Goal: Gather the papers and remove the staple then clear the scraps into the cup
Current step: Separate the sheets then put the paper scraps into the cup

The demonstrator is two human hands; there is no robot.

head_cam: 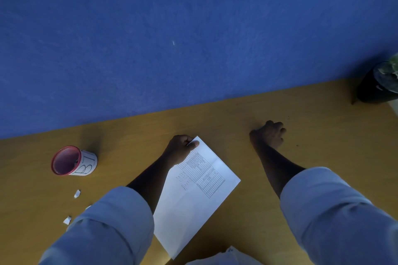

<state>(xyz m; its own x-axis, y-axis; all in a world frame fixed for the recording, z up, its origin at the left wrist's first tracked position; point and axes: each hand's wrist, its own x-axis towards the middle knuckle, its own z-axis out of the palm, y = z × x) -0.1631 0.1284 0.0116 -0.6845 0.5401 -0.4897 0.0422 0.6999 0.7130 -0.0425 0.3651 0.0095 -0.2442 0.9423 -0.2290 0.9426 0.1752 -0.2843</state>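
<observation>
A white sheaf of papers with a printed table lies slanted on the wooden desk. My left hand pinches its far corner between thumb and fingers. My right hand rests on the desk to the right of the papers, fingers curled in; whether anything is inside them I cannot tell. A red cup with a white label stands tilted toward me at the left. Small white paper scraps lie on the desk near my left sleeve.
A blue wall rises right behind the desk. A dark plant pot stands at the far right corner. More white paper shows at the bottom edge of the view.
</observation>
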